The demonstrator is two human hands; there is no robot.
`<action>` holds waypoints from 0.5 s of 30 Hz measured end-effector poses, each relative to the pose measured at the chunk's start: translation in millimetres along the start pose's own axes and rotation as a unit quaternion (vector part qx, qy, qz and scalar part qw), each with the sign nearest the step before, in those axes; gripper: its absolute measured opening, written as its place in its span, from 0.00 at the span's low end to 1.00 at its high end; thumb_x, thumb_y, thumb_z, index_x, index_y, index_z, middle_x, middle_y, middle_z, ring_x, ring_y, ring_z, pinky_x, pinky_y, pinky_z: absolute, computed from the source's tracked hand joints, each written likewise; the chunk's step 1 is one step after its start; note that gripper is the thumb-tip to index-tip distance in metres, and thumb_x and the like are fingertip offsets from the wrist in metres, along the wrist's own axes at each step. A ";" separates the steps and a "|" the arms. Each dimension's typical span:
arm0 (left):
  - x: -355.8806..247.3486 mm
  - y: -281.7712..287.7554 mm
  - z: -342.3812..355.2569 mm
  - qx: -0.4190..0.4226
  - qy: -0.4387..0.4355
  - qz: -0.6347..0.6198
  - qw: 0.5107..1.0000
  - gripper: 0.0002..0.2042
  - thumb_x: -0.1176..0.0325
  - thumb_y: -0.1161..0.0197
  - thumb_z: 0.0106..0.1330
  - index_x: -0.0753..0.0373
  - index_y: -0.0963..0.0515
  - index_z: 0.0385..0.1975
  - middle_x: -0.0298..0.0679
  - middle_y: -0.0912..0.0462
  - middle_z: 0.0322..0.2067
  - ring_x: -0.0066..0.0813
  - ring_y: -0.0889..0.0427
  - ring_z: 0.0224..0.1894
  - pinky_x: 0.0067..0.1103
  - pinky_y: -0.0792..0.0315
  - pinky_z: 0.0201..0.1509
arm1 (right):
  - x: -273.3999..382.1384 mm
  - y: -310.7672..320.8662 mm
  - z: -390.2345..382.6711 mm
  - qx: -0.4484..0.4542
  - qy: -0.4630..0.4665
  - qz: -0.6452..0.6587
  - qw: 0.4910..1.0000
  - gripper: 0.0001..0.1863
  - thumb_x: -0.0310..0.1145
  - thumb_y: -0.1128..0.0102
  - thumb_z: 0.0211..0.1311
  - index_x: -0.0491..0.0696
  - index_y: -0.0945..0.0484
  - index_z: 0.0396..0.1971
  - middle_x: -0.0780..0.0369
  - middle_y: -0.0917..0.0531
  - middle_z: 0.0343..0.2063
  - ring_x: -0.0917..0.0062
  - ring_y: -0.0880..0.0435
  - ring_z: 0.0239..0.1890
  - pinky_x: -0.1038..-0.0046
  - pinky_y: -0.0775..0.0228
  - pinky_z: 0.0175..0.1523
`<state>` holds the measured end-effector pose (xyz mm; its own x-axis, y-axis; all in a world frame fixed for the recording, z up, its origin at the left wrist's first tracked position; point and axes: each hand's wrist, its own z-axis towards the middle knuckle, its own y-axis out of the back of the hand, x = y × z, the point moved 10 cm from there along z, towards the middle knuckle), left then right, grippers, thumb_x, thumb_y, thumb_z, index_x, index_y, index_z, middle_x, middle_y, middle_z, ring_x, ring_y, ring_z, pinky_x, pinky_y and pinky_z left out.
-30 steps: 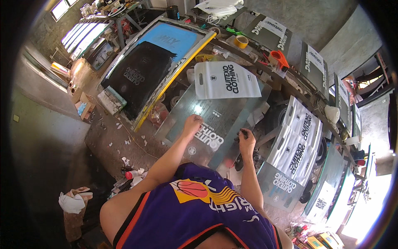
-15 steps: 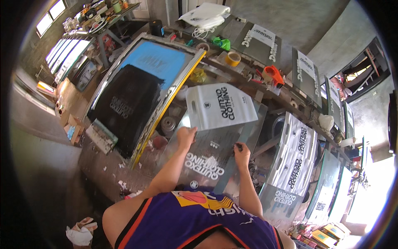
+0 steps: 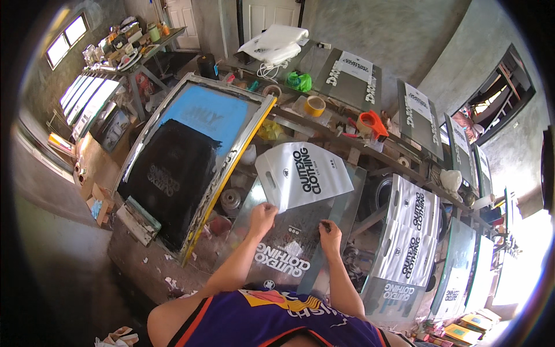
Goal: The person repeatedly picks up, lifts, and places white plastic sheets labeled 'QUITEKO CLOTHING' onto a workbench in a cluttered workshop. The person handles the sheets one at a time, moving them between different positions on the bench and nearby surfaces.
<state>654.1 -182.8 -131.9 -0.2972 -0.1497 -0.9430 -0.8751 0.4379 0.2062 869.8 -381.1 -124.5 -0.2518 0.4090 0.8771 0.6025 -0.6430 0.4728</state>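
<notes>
A white plastic bag [image 3: 329, 184] with black print and a punched handle slot lies over the far part of a glass pane [image 3: 300, 217] in front of me. My left hand [image 3: 263, 218] pinches the bag's near left corner. My right hand [image 3: 330, 236] hovers over or rests on the pane's right part, a short way from the bag's near edge. Its fingers are curled together and dark at the tips; whatever they hold, if anything, is hidden. Reversed white print [image 3: 282, 263] shows on the pane between my forearms.
At left lies a screen-printing frame [image 3: 231, 165] with blue and black areas, a squeegee [image 3: 139, 221] on its near end. Printed bags [image 3: 409, 231] cover another glass pane at right. Beyond are an orange tape dispenser [image 3: 373, 124], a yellow tape roll [image 3: 314, 106] and stacked white bags [image 3: 272, 45].
The view has tilted up, so everything sits lower in the picture. My left hand has shifted slightly right at the bag's corner; my right hand has moved slightly farther forward over the glass.
</notes>
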 end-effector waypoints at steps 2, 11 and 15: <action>-10.6 -8.7 -10.8 0.034 0.003 -0.066 0.997 0.12 0.66 0.39 0.61 0.70 0.24 0.25 0.38 0.23 0.15 0.24 0.24 0.14 0.22 0.33 0.19 | -6.6 -6.2 0.9 0.036 -0.024 0.023 0.999 0.18 0.36 0.39 0.62 0.38 0.22 0.46 0.56 0.15 0.35 0.70 0.15 0.36 0.71 0.25 0.44; -74.0 21.2 -81.9 0.103 -0.125 -0.118 0.980 0.07 0.72 0.42 0.62 0.66 0.27 0.23 0.31 0.25 0.24 0.16 0.28 0.27 0.16 0.34 0.32 | -13.9 -54.2 -6.5 0.133 -0.269 0.706 0.642 0.32 0.60 0.43 0.61 0.45 0.26 0.50 0.56 0.20 0.49 0.61 0.21 0.49 0.55 0.30 0.55; -83.9 33.9 -121.7 0.136 -0.092 -0.183 0.969 0.06 0.75 0.43 0.57 0.65 0.30 0.20 0.30 0.26 0.30 0.15 0.32 0.31 0.17 0.37 0.36 | -50.9 -24.1 1.0 0.025 -0.241 0.690 0.682 0.22 0.50 0.41 0.60 0.53 0.25 0.50 0.60 0.19 0.47 0.65 0.19 0.44 0.62 0.27 0.48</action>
<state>602.8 -263.3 -14.0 0.1087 -0.1895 -0.9759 -0.7683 0.6069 -0.2034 868.9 -385.8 -180.6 0.8519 -0.3899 0.3495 0.0425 -0.6138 -0.7883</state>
